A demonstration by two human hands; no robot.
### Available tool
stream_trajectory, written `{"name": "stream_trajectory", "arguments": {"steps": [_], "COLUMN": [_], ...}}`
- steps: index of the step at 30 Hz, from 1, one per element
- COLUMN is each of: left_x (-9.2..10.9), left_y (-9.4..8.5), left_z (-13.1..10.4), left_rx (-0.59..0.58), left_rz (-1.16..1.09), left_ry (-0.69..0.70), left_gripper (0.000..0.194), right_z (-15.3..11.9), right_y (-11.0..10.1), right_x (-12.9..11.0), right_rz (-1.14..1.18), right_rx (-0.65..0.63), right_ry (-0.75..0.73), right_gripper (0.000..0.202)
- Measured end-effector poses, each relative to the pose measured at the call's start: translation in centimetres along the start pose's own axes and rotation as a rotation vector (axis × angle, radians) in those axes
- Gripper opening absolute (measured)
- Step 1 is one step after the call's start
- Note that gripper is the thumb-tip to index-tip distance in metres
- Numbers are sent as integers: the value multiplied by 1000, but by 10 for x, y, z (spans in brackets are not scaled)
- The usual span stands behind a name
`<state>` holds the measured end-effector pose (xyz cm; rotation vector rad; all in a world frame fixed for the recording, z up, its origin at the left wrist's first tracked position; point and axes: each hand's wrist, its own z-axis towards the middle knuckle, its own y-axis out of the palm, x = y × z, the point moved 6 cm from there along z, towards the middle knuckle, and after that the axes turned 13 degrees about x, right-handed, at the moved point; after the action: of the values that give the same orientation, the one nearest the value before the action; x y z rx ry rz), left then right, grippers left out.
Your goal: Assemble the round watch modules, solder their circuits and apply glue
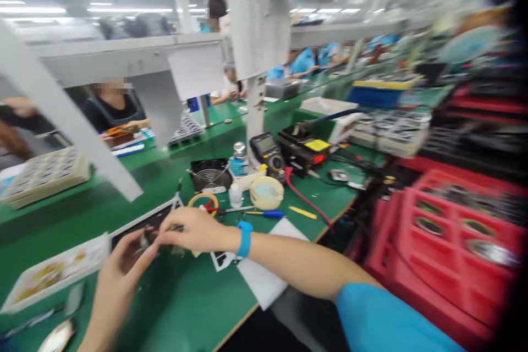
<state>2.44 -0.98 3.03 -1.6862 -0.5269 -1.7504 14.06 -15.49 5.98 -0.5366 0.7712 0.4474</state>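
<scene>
My left hand (124, 269) and my right hand (196, 231) meet fingertip to fingertip above the green bench mat (177, 308). A small dark, partly shiny part (145, 239) shows between the left thumb and fingers; blur hides its kind. The right fingers are pinched close beside it, and what they hold, if anything, cannot be made out. A blue band (245, 239) circles my right wrist. Just behind the hands lies a dark flat panel with a pale edge (140, 219). Left of them is a white tray (25, 275) with small yellowish parts.
Beyond my hands stand a fan (210, 175), a multimeter (268, 154), a black box with a red display (304, 148), a round tub (267, 192) and a blue-handled screwdriver (266, 214). White paper (268, 269) overlaps the bench edge. Red trays (441, 264) are stacked at right. Co-workers sit opposite.
</scene>
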Motion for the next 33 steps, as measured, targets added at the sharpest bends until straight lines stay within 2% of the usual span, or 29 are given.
{"name": "stream_trajectory", "arguments": {"steps": [3, 5, 7, 13, 17, 23, 33], "left_x": [-5, -9, -10, -2, 1, 5, 2], "left_y": [14, 21, 22, 23, 24, 23, 25], "left_z": [1, 0, -2, -5, -3, -3, -4], "left_rx": [-37, -77, -104, -214, -230, -213, -266], "left_rz": [-295, -397, -447, -440, -391, -391, -433], "left_ry": [-279, -407, -444, -333, -268, -239, -253], "left_gripper": [50, 47, 46, 36, 44, 43, 47], "right_z": [0, -1, -3, -4, -4, -6, -6], "right_y": [-5, -3, 1, 3, 2, 0, -2], "right_x": [-8, -8, -6, -4, -5, -10, -14], "right_rz": [10, 17, 30, 60, 79, 20, 30], "right_rx": [86, 66, 35, 46, 59, 91, 103], "right_ry": [-151, -145, -91, -29, -45, -188, -232], "right_gripper": [16, 16, 18, 18, 17, 13, 12]}}
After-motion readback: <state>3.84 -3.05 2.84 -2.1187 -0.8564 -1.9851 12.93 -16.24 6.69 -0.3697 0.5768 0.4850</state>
